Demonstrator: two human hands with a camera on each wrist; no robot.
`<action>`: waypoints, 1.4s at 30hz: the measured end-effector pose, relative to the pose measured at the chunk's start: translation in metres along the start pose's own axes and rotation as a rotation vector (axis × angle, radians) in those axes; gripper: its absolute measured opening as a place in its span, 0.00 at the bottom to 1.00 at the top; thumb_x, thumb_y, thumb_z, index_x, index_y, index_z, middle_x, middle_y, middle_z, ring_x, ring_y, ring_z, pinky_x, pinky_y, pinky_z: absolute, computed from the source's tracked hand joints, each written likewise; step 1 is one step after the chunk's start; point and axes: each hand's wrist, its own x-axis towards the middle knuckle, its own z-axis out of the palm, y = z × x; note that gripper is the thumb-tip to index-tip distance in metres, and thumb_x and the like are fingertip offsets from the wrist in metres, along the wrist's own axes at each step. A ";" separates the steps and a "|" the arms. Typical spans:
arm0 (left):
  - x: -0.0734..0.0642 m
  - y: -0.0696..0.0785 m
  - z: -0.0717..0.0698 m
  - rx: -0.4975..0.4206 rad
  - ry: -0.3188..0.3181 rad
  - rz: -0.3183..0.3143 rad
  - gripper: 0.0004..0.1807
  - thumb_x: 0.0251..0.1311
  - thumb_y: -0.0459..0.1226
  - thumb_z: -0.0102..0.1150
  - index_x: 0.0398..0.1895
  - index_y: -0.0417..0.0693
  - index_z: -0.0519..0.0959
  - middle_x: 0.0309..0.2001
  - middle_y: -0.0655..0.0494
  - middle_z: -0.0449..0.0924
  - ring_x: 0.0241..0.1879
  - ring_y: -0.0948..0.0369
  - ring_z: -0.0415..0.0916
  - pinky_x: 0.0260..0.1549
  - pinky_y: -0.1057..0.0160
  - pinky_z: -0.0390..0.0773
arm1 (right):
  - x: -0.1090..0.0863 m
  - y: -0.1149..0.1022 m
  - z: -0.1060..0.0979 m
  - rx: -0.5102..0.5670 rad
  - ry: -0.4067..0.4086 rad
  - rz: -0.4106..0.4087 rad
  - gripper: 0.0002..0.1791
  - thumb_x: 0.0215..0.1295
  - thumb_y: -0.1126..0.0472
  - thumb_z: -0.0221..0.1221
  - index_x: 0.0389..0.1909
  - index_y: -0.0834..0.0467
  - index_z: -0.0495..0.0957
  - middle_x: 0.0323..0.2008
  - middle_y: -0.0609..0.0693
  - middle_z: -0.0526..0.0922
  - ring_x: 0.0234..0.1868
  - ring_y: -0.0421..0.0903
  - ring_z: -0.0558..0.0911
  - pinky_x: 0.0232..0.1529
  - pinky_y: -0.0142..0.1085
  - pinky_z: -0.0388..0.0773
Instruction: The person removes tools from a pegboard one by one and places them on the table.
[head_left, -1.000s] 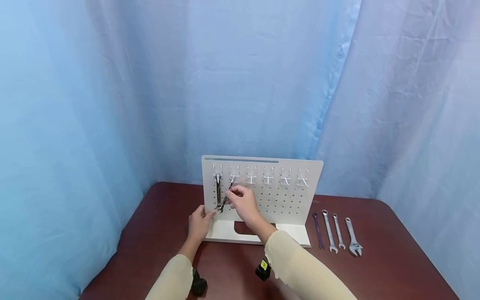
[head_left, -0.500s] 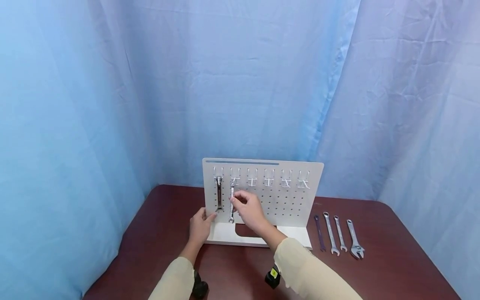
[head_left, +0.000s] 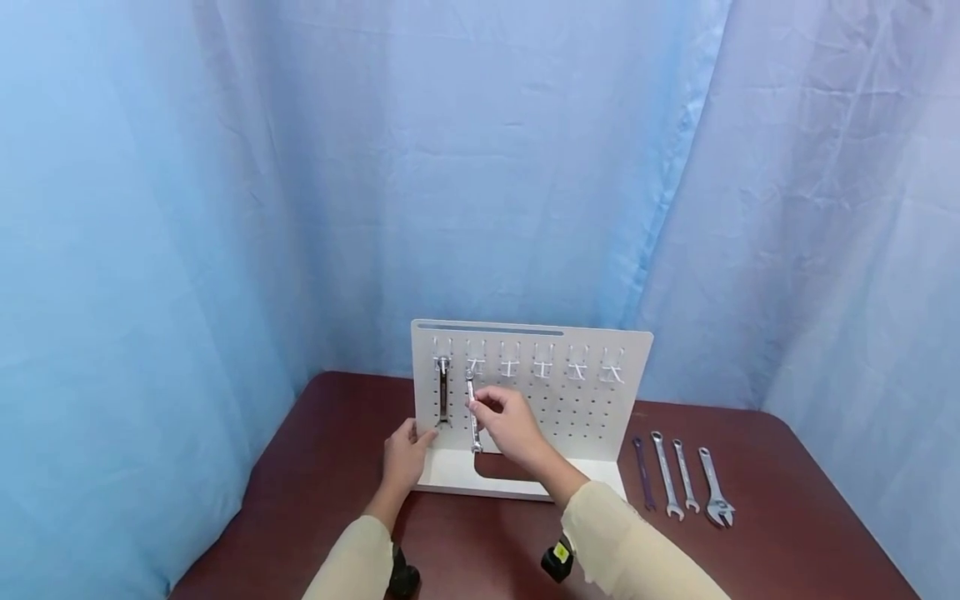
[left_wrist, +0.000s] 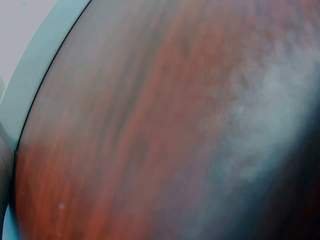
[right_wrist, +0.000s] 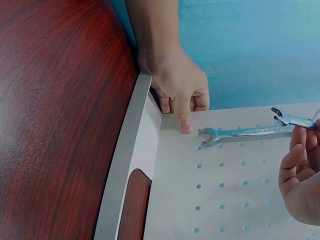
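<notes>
My left hand [head_left: 402, 457] grips the lower left edge of a white pegboard [head_left: 600, 450]; the right wrist view shows its thumb [right_wrist: 185, 122] on the front face and curled fingers behind. My right hand [head_left: 513, 427] pinches a silver combination wrench [head_left: 471, 388] by its middle. This wrench stands nearly upright, ring end up, just before the second hook [head_left: 476, 364] from the left. Whether ring and hook touch cannot be told. Another combination wrench [head_left: 443, 396] hangs from the leftmost hook. In the left wrist view only the table and board base [left_wrist: 37, 60] show clearly.
Several white hooks [head_left: 543, 368] without tools run along the board to the right. On the dark red table [head_left: 787, 500], right of the board, lie a purple wrench [head_left: 644, 477], two silver combination wrenches [head_left: 667, 477] and an adjustable wrench [head_left: 717, 498]. Blue curtains [head_left: 480, 167] surround the table.
The wrench in my right hand has swung from a slant to nearly upright and dropped slightly, its ring end now a little below the second hook. My left hand keeps its grip on the board.
</notes>
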 end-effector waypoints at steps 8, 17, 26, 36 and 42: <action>-0.020 -0.016 0.010 0.001 -0.035 -0.015 0.08 0.67 0.38 0.65 0.45 0.46 0.80 0.46 0.51 0.86 0.45 0.58 0.82 0.41 0.56 0.82 | -0.022 0.018 -0.002 0.003 -0.012 0.032 0.06 0.70 0.65 0.61 0.38 0.63 0.85 0.31 0.57 0.83 0.28 0.45 0.82 0.31 0.32 0.76; 0.007 0.001 0.008 -0.027 0.001 0.013 0.10 0.67 0.38 0.65 0.47 0.46 0.80 0.47 0.49 0.86 0.48 0.56 0.83 0.44 0.53 0.83 | -0.019 0.008 -0.026 -0.064 -0.043 -0.004 0.07 0.70 0.65 0.61 0.41 0.65 0.84 0.32 0.54 0.84 0.29 0.43 0.79 0.33 0.33 0.78; 0.003 0.002 0.001 -0.009 -0.006 -0.005 0.08 0.67 0.38 0.65 0.45 0.46 0.80 0.45 0.49 0.86 0.45 0.57 0.82 0.41 0.55 0.81 | -0.061 0.060 -0.097 -0.256 -0.140 0.052 0.06 0.73 0.64 0.59 0.35 0.62 0.79 0.24 0.48 0.77 0.25 0.42 0.75 0.27 0.34 0.75; 0.004 0.001 0.002 -0.027 -0.007 -0.017 0.11 0.67 0.39 0.65 0.49 0.47 0.81 0.50 0.49 0.85 0.51 0.55 0.82 0.47 0.51 0.82 | -0.102 0.118 -0.213 -0.191 -0.155 0.429 0.15 0.73 0.65 0.54 0.50 0.75 0.74 0.27 0.57 0.79 0.25 0.47 0.78 0.25 0.43 0.80; 0.003 0.002 0.001 -0.036 -0.005 -0.009 0.11 0.67 0.39 0.65 0.49 0.46 0.81 0.50 0.48 0.85 0.52 0.55 0.82 0.48 0.50 0.82 | -0.117 0.152 -0.279 -0.328 0.008 0.544 0.21 0.74 0.63 0.52 0.56 0.78 0.71 0.41 0.61 0.80 0.34 0.46 0.78 0.31 0.39 0.80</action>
